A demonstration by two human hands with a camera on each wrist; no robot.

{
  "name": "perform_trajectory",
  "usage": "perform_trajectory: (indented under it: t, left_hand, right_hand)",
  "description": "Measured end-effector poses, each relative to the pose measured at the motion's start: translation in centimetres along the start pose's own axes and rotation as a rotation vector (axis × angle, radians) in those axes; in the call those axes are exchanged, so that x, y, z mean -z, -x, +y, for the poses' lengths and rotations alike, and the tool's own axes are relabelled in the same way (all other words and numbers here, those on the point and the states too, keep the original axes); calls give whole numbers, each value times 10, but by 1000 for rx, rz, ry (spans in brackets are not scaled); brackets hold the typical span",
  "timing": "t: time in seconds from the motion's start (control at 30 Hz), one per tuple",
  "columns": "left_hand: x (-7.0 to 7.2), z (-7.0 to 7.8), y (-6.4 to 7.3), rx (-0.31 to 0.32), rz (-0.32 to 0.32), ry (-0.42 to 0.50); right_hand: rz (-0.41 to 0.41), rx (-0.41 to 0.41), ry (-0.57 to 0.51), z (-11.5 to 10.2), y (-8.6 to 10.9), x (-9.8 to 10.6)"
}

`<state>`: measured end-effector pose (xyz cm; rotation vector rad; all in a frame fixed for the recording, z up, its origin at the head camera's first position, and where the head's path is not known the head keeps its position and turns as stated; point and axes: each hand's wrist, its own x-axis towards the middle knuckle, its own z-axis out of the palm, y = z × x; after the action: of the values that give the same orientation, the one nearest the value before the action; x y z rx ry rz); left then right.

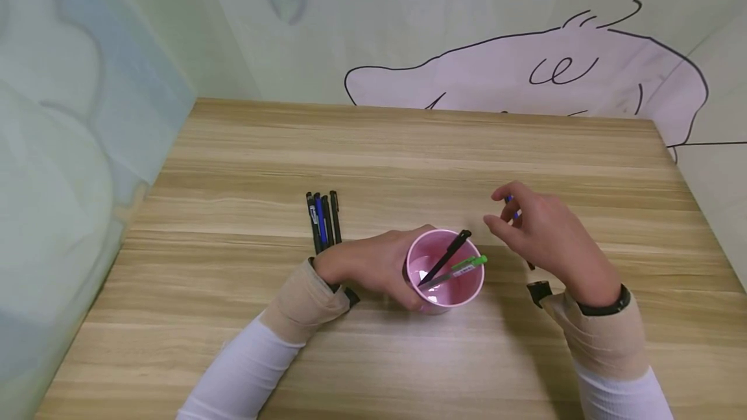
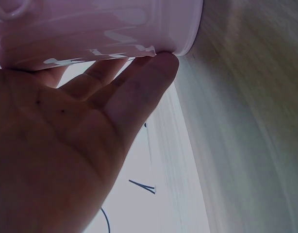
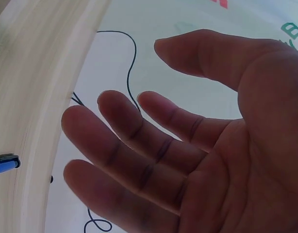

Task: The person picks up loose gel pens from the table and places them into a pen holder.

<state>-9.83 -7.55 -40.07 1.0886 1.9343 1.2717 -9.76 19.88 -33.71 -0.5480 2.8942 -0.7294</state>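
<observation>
A pink cup [image 1: 461, 293] stands in the middle of the wooden table, its wall in the grip of my left hand [image 1: 379, 261]. In the left wrist view the thumb and fingers wrap the cup's side. Inside the cup lean a black pen [image 1: 446, 256] and a clear pen with a green top [image 1: 465, 266]. To the cup's right hovers my right hand [image 1: 543, 232], fingers loosely bent and apart from the thumb, with nothing between them. Below it on the table lies a blue pen [image 3: 6, 164], mostly hidden by the hand in the head view.
Several black and blue pens [image 1: 321, 219] lie side by side left of the cup, their lower ends behind the left wrist. The wooden table [image 1: 408, 154] meets a wall [image 1: 245, 50] with a line drawing at its far edge.
</observation>
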Motion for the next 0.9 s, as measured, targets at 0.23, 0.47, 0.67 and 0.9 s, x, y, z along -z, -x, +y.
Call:
perform_trajectory:
  t: [0.23, 0.47, 0.67, 0.9]
  left_hand:
    - [0, 1, 0, -1, -6, 13]
    - [0, 1, 0, 3, -6, 11]
    - [0, 0, 0, 2, -7, 12]
    - [0, 0, 0, 1, -6, 17]
  right_hand:
    - [-12, -12, 5, 1, -1, -1]
    - [-44, -43, 23, 2, -2, 0]
    - [-46, -51, 37, 3, -2, -1]
    - [-65, -71, 31, 4, -3, -1]
